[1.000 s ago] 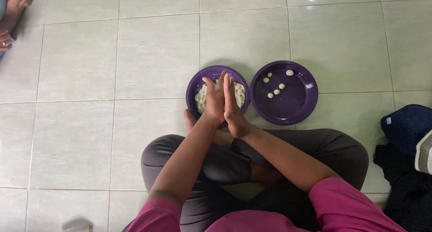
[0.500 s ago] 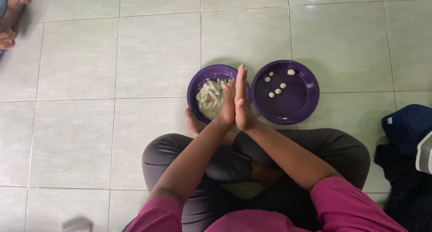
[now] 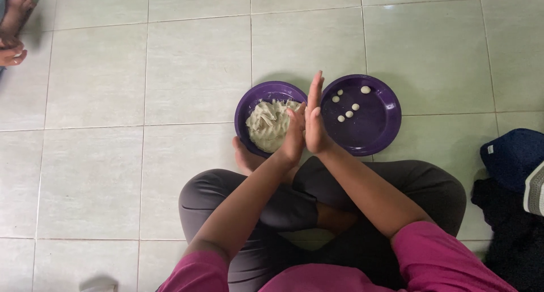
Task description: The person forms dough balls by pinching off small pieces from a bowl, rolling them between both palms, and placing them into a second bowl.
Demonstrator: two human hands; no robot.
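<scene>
Two palms press flat together, left hand (image 3: 293,138) lower than before and right hand (image 3: 315,122) pushed forward, so rolling goes on. Fingers are straight; what lies between is hidden. Dough (image 3: 269,123) fills the left purple bowl (image 3: 249,101); five small balls (image 3: 348,114) lie in the right purple plate (image 3: 385,108).

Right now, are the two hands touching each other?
Touching. The head view shows the left hand and right hand pressed palm to palm, with no gap between them, above the two purple plates.
</scene>
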